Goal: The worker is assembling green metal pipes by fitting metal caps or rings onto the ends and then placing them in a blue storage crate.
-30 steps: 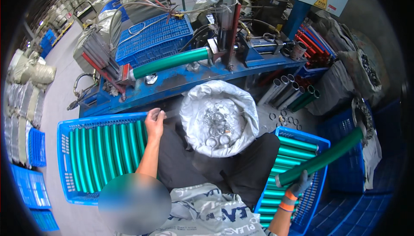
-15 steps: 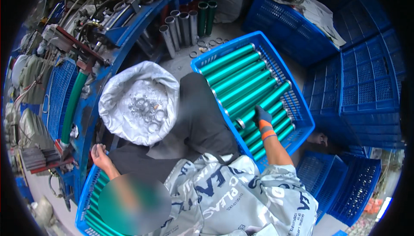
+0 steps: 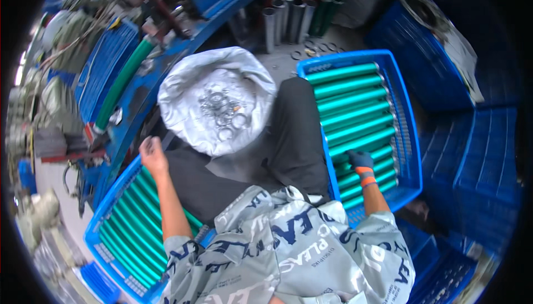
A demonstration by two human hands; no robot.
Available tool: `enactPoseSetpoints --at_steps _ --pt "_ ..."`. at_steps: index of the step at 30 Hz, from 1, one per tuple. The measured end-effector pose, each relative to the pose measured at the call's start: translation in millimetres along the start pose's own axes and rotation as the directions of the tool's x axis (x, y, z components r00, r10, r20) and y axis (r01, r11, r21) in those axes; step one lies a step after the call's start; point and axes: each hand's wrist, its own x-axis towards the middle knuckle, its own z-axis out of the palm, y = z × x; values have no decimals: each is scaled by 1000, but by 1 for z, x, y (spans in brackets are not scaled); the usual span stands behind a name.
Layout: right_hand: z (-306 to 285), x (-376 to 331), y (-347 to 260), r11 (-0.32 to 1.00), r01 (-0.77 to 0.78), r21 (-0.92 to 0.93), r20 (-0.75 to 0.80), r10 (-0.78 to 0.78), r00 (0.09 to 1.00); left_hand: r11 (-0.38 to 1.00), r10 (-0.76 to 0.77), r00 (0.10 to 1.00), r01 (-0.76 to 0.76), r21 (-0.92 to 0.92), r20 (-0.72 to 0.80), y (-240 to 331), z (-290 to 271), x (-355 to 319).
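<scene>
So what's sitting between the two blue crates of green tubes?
In the head view, between the left crate and the right crate lie the person's dark-trousered lap and a silver-grey sack of metal rings.

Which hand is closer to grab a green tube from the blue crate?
Right. The gloved right hand already rests on the green tubes in the blue crate. The bare left hand is across the lap, near the bag of metal rings.

Left hand [image 3: 151, 156] bare, seemingly loosely closed — right hand [image 3: 361, 161] gloved, reaching down.
</scene>
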Motion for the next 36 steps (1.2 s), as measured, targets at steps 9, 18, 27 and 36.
enactPoseSetpoints --at_steps 9,18,27,36 --pt "107 -183 -362 257 959 121 79 -965 249 889 85 792 -334 312 605 79 110 -106" --pt "230 -113 -397 -452 637 -624 668 -732 135 671 164 652 -624 401 740 35 128 -114" --pt "186 -155 -388 -437 805 -401 685 -727 -53 782 125 673 -519 345 729 66 83 -111" --pt "215 -141 -423 95 936 -339 425 -872 243 791 92 659 -504 347 746 43 95 -124"
